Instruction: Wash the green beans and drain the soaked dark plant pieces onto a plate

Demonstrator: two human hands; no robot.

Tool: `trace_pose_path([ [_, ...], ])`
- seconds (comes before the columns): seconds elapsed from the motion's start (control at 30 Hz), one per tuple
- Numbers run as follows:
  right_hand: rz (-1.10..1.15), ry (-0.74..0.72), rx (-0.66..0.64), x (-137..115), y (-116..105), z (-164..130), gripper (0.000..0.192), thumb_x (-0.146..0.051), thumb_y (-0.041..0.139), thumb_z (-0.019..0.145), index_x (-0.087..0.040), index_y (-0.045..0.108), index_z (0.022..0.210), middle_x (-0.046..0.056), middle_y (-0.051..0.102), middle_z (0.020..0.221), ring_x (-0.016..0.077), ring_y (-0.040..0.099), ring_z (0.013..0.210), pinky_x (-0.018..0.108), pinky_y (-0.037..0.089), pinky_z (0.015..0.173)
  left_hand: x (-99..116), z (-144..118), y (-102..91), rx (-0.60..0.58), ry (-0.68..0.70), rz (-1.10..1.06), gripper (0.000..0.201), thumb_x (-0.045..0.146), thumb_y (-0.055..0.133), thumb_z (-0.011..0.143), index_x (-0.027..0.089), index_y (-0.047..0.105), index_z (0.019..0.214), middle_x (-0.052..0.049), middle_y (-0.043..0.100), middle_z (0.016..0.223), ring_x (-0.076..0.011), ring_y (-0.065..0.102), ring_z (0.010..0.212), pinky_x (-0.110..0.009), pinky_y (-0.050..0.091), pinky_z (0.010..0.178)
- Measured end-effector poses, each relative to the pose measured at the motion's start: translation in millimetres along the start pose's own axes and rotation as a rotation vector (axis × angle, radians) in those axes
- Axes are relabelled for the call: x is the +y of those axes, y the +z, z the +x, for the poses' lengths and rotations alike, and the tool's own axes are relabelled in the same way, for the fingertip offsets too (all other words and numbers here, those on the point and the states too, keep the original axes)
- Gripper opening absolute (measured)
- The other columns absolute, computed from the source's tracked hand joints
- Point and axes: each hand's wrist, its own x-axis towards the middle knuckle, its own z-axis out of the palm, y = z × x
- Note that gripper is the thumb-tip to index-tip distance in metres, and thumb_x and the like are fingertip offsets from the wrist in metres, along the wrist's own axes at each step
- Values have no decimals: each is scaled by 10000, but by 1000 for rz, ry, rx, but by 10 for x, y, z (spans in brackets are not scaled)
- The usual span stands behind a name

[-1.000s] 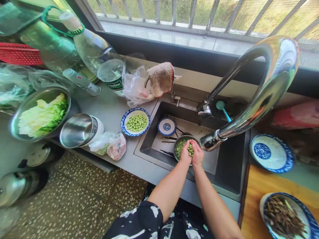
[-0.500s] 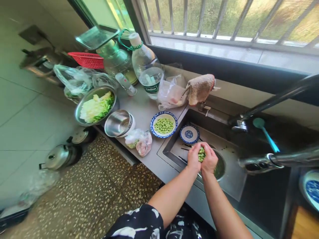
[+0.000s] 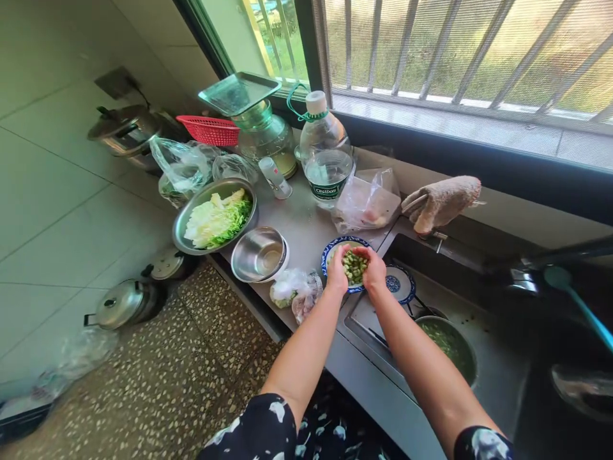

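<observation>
My left hand [image 3: 338, 271] and my right hand [image 3: 374, 269] are cupped from either side around a heap of shelled green beans [image 3: 354, 266]. Both are over a blue-rimmed white dish [image 3: 328, 246] on the counter beside the sink, which is largely covered by my hands and the beans. Under my right wrist, a smaller blue-patterned plate [image 3: 393, 284] lies in the sink, partly hidden. A metal basin [image 3: 472, 358] with cloudy water and green bits stands in the sink near my right forearm.
Left of the dish are plastic bags of food [image 3: 297, 291], a steel bowl [image 3: 253, 255] and a larger bowl of chopped cabbage [image 3: 215, 220]. Behind stand a big water bottle [image 3: 325, 153] and a bagged white box [image 3: 366, 201]. A cloth [image 3: 445, 198] hangs at the sink's back edge.
Both hands have moved left with the green beans, from above the basin in the sink to the blue-rimmed dish. They have parted slightly. The view has shifted too.
</observation>
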Motion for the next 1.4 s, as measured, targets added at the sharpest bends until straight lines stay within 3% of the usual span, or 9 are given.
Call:
trace_pose_path([
  [0.13,-190,48,-117,-97,-65,79,228,-368,598,647,-162,668,714,27,684,765,162,617,782,290,461,805,87,85,-170,-80,-26,306,275,302,491,814,167,701,930,-68,664,1114,-189,574,1071,-343,404,965],
  [0.27,-218,116,-81,-220,-70,159,179,-293,611,632,-179,646,765,7,681,766,151,619,813,281,461,810,162,169,-256,-114,18,732,285,195,480,812,191,678,1017,-61,648,1148,-183,579,1042,-336,413,948],
  [0.53,62,109,-11,-362,-280,75,116,-200,616,647,-173,595,759,13,671,727,143,642,739,293,511,747,235,369,-5,-352,463,1673,278,274,536,824,231,669,1064,-87,596,1085,-237,488,1068,-341,371,962],
  [0.7,102,148,2,-453,-508,-62,103,-182,595,662,-168,594,765,31,670,724,154,651,730,304,526,730,279,475,164,-509,452,1893,193,314,627,756,214,715,896,-110,587,1040,-276,487,1059,-342,397,907],
  [0.87,44,244,-3,-555,-668,-162,184,-124,558,612,-156,605,786,52,673,758,131,619,635,253,513,601,321,522,137,-491,334,1783,123,260,594,770,212,698,814,-55,667,890,-193,588,870,-268,427,810],
  [1.03,-382,192,-84,-564,-614,-198,224,-117,519,601,-161,598,806,23,649,756,100,525,564,209,419,505,387,403,42,-391,399,1627,151,199,521,796,194,666,837,-39,691,818,-164,606,773,-253,444,751],
  [1.17,-1056,-193,-271,-548,-391,-71,297,-82,444,680,-144,615,915,69,644,912,163,564,813,281,450,739,359,206,-52,-532,361,1588,156,164,549,764,213,681,830,-15,692,816,-149,611,782,-238,449,782],
  [1.27,-1424,-511,-550,-574,-267,48,402,-24,408,707,-102,609,1046,120,604,1067,191,524,988,297,399,873,262,102,-126,-563,295,1668,161,156,575,742,220,694,830,-33,688,837,-184,616,842,-277,451,830],
  [1.4,-1770,-595,-722,-608,-257,75,288,-64,427,773,-120,679,903,133,618,973,218,532,931,298,407,819,122,68,-198,-532,324,1675,136,151,662,680,216,700,794,-75,667,898,-238,609,926,-319,436,888],
])
